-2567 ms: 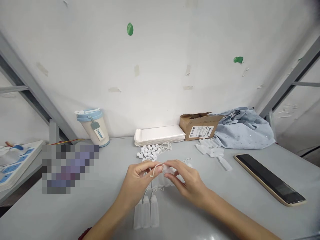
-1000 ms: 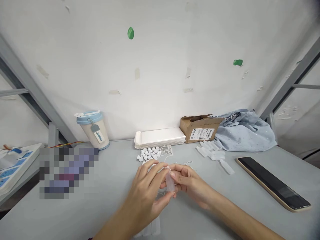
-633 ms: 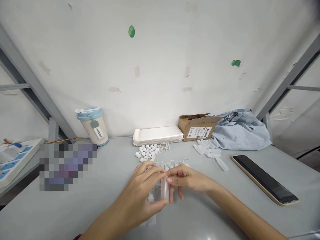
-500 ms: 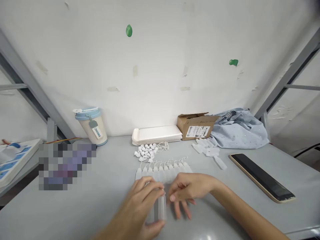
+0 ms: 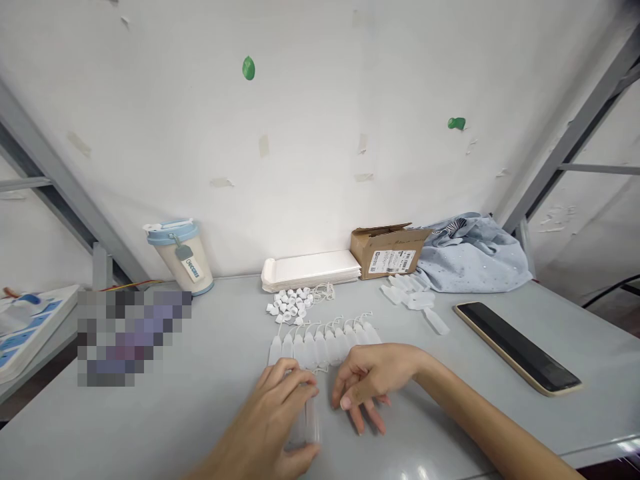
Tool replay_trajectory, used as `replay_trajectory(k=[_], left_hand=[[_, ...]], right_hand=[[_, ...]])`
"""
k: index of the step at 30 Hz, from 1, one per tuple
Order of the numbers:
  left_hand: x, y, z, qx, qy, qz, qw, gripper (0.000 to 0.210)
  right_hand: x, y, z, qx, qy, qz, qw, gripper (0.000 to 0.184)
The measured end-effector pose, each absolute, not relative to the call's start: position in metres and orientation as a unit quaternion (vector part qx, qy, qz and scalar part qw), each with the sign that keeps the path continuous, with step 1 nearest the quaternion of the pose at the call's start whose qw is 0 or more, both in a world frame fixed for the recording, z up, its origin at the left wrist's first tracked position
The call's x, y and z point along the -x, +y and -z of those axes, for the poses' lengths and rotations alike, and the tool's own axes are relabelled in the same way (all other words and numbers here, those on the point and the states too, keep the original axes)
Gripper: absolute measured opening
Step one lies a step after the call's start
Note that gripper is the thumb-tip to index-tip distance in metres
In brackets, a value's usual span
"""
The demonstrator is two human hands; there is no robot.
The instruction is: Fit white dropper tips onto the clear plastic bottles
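Observation:
My left hand (image 5: 277, 417) is closed around clear plastic tubes (image 5: 311, 421), thumb at their near end and fingers at the far end. They rest side by side on the grey table; the hand hides part of them, so I cannot tell how many there are. To their right, my right hand (image 5: 373, 383) hangs with its fingers apart, holding nothing. Just beyond both hands lies a row of small translucent white bottles (image 5: 323, 347) with thin cords at their tops. A pile of white caps (image 5: 289, 305) sits behind the row.
At the back are a stack of white trays (image 5: 315, 267), a cardboard box (image 5: 385, 252) and a light blue cloth (image 5: 475, 257). Loose translucent pieces (image 5: 420, 300) lie before the box. A phone (image 5: 517, 347) is at right, a lidded cup (image 5: 183, 257) at left, near a blurred patch.
My left hand has drawn slightly left with the tubes, widening the space to my right hand. The right hand has stayed almost in place. The view has shifted a little.

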State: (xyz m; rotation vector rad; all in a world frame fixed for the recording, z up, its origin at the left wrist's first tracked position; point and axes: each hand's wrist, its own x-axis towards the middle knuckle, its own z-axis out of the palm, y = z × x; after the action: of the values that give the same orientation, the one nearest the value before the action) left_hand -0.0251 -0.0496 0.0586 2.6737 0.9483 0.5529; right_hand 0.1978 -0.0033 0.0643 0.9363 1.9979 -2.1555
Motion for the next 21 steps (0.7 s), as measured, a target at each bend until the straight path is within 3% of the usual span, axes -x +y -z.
replay_trajectory(k=[11,18,21], left_hand=[[0.0240,-0.0488,-0.0484,-0.919,0.333,-0.203,0.057,0.040],[0.0290,-0.0501,-0.0485,-0.922,0.329,-0.199,0.055,0.044],[0.0315,-0.0456,-0.0525,-0.914,0.341,-0.205,0.082,0.036]], right_hand=[[-0.1939,-0.0071,-0.0677,-0.307,0.650,0.694,0.032,0.037],[-0.1968,-0.0067,-0.0685,-0.289,0.659,0.694,0.032,0.031],[-0.2026,-0.0045,-0.0714,-0.295,0.659,0.692,0.020,0.031]])
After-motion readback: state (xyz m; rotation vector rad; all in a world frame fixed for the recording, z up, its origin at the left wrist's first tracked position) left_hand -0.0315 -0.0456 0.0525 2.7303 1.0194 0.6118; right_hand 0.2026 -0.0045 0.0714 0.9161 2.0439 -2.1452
